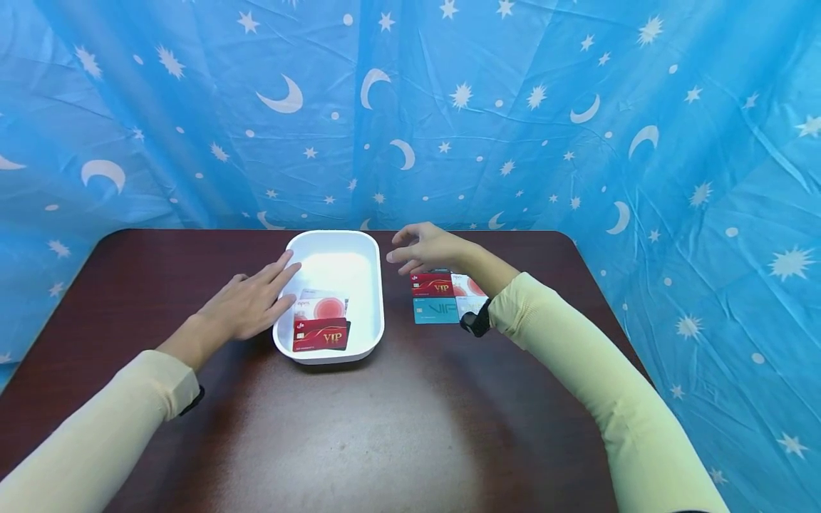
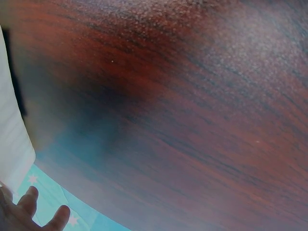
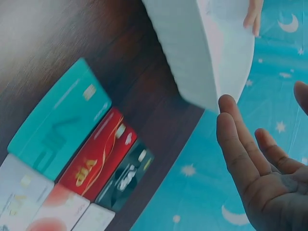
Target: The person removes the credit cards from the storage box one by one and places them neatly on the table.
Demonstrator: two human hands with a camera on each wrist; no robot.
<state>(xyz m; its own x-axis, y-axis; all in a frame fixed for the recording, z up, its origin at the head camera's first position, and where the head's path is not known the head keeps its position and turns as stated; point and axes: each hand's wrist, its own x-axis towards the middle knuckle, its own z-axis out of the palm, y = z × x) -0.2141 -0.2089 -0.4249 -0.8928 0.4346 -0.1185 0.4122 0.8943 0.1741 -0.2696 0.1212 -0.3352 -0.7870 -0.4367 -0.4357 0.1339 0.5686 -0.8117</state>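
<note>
A white rectangular tub [image 1: 337,271] stands on the table with a small pile of cards in its near end. On that pile a red VIP card [image 1: 320,335] overlaps a white card with a pink circle [image 1: 328,308]; a dark card edge peeks out beneath. My left hand [image 1: 251,299] lies over the tub's left rim, fingers extended and spread. Right of the tub, my right hand [image 1: 428,247] hovers with loosely bent fingers and holds nothing. Below it lie cards in two columns: a teal card [image 3: 62,118], a red VIP card [image 3: 94,156], a dark card [image 3: 126,175] and several pale ones.
The dark wooden table [image 1: 359,434] ends at a blue curtain [image 1: 410,114] with white moons and stars, hung behind and along the right side. A black wrist strap [image 1: 476,320] on the right arm partly covers the cards in the head view.
</note>
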